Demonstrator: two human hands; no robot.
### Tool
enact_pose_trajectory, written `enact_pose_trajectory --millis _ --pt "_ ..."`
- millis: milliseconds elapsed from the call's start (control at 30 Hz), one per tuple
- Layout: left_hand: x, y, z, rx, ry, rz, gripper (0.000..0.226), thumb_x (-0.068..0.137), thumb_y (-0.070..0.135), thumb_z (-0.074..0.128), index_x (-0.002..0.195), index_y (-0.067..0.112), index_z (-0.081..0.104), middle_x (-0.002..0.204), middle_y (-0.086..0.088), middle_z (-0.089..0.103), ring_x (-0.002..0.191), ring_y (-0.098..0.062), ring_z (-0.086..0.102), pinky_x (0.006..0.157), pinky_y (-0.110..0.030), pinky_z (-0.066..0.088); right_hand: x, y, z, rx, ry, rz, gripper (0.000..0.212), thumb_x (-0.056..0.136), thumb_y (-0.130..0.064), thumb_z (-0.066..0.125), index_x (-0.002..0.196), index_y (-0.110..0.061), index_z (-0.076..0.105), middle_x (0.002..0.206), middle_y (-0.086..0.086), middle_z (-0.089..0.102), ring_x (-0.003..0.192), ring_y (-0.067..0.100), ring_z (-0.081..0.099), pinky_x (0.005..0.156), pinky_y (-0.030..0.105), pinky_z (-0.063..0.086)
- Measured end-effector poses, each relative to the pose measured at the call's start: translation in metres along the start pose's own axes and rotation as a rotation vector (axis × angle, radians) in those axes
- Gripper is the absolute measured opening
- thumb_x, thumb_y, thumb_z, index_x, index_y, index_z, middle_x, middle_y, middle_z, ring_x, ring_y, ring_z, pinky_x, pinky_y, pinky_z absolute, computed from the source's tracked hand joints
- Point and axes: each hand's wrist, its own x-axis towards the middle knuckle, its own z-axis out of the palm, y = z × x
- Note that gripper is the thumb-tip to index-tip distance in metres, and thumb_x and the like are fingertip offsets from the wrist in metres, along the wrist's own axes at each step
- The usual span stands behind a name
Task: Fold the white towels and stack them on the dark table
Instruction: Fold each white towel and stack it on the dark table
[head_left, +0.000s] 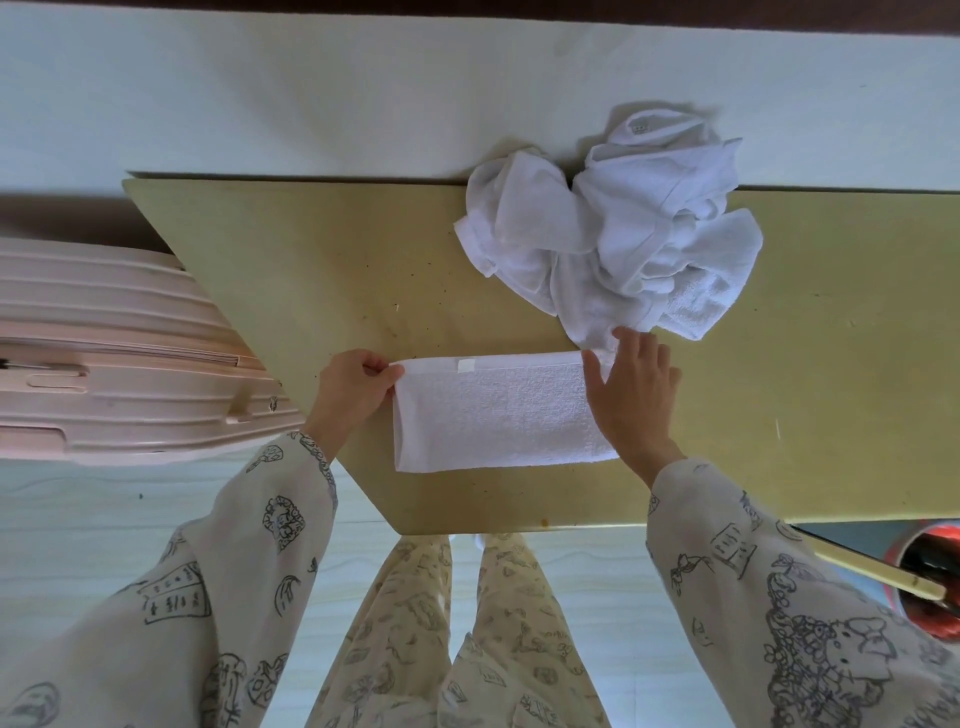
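The folded towel (501, 413) lay flat near the front edge of the table (332, 270), long axis running left to right across the person's body. The left hand (353, 392) pinched the towel's far-left corner, thumb over the hem, fingers curled under. The right hand (631, 397) lay spread and flat on the towel's right end, fingers straight, pressing it down; its fingertips reached just to the near edge of the towel pile (610, 236). Each hand sat at one short end, so the towel lay squarely between the grips. Judgement: the next fold probably ran left end over right, or the reverse, across the long axis; the left hand already had a corner to lift, the right served as anchor. A small tag showed along the far hem.

The pile of unfolded white towels sat crumpled at the table's back edge, right of centre, part of it hanging past the edge against the pale wall. No finished stack was visible; the task looked early.

The table top was yellowish, speckled with small dark marks, not obviously dark. A pink suitcase (119, 353) stood beside the table's left edge. A red container (930, 582) sat below the right front corner. The floor was pale. The sleeves and trousers carried a printed pattern.
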Motion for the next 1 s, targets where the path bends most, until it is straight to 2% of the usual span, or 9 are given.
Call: enact_pose_trajectory --millis 100,200,300,400,567,633,733,867,1000 --pt "-0.002 0.001 0.000 0.004 0.000 0.013 0.009 0.084 0.018 0.065 0.086 0.009 0.065 0.077 -0.004 0.064 0.075 -0.014 0.057 0.076 -0.024 0.042 -0.013 -0.010 0.010 -0.031 0.047 -0.233 0.036 0.090 -0.032 0.050 0.116 -0.008 0.054 0.123 0.016 0.055 0.115 0.035 0.052 0.089 0.046 0.043" --pt "-0.002 -0.001 0.000 0.022 0.004 0.016 0.008 0.083 0.017 0.066 0.084 0.010 0.066 0.079 -0.004 0.063 0.082 -0.018 0.058 0.081 -0.027 0.043 -0.024 -0.023 0.022 -0.052 -0.009 -0.372 0.039 0.090 -0.034 0.040 0.117 -0.010 0.055 0.131 0.015 0.052 0.126 0.033 0.047 0.097 0.049 0.041" --pt "-0.001 -0.001 -0.001 0.022 -0.006 0.005 0.009 0.083 0.017 0.065 0.088 0.009 0.067 0.085 -0.005 0.064 0.087 -0.020 0.059 0.083 -0.028 0.044 -0.029 -0.029 0.031 -0.067 -0.087 -0.373 0.045 0.088 -0.036 0.037 0.122 -0.011 0.054 0.136 0.016 0.049 0.129 0.033 0.044 0.101 0.052 0.038" --pt "0.001 0.001 -0.002 0.044 -0.008 -0.021 0.006 0.083 0.018 0.065 0.080 0.013 0.062 0.077 -0.002 0.063 0.084 -0.018 0.058 0.075 -0.026 0.041 -0.030 -0.025 0.040 -0.107 -0.114 -0.369 0.049 0.088 -0.037 0.036 0.129 -0.013 0.051 0.141 0.016 0.043 0.132 0.034 0.040 0.106 0.052 0.034" --pt "0.007 0.004 -0.003 0.051 -0.001 -0.006 0.019 0.081 0.015 0.067 0.071 0.018 0.051 0.069 0.007 0.054 0.065 -0.010 0.054 0.057 -0.015 0.037 -0.033 -0.017 0.050 -0.112 -0.102 -0.381 0.050 0.093 -0.038 0.036 0.137 -0.015 0.043 0.146 0.016 0.036 0.136 0.034 0.033 0.111 0.050 0.025" --pt "0.006 0.002 -0.002 0.047 0.012 0.001 0.017 0.082 0.016 0.067 0.074 0.017 0.052 0.070 0.004 0.057 0.073 -0.016 0.058 0.066 -0.019 0.042 -0.033 -0.017 0.051 -0.098 -0.092 -0.379 0.050 0.093 -0.038 0.036 0.137 -0.014 0.042 0.147 0.016 0.036 0.136 0.034 0.032 0.112 0.050 0.023" --pt "-0.001 -0.004 0.003 0.011 0.065 0.018 0.016 0.084 0.024 0.064 0.089 0.013 0.054 0.084 -0.003 0.063 0.085 -0.021 0.060 0.078 -0.030 0.045 -0.033 -0.021 0.049 -0.085 -0.069 -0.367 0.050 0.091 -0.037 0.037 0.134 -0.014 0.044 0.145 0.016 0.038 0.135 0.033 0.033 0.111 0.054 0.025" --pt "-0.031 -0.015 0.020 0.044 0.127 0.034 0.030 0.087 0.037 0.059 0.101 0.012 0.050 0.082 0.005 0.054 0.081 -0.017 0.052 0.071 -0.029 0.039 -0.032 -0.032 0.047 -0.086 -0.036 -0.406 0.049 0.093 -0.039 0.032 0.133 -0.015 0.046 0.143 0.014 0.041 0.135 0.031 0.035 0.111 0.057 0.021" --pt "-0.051 -0.028 0.037 0.310 0.285 0.152 0.033 0.096 0.042 0.037 0.104 0.012 0.050 0.082 -0.001 0.062 0.075 -0.026 0.058 0.066 -0.034 0.044 -0.028 -0.047 0.052 -0.086 -0.046 -0.478 0.048 0.096 -0.037 0.026 0.134 -0.015 0.045 0.145 0.013 0.039 0.136 0.031 0.033 0.112 0.056 0.018"
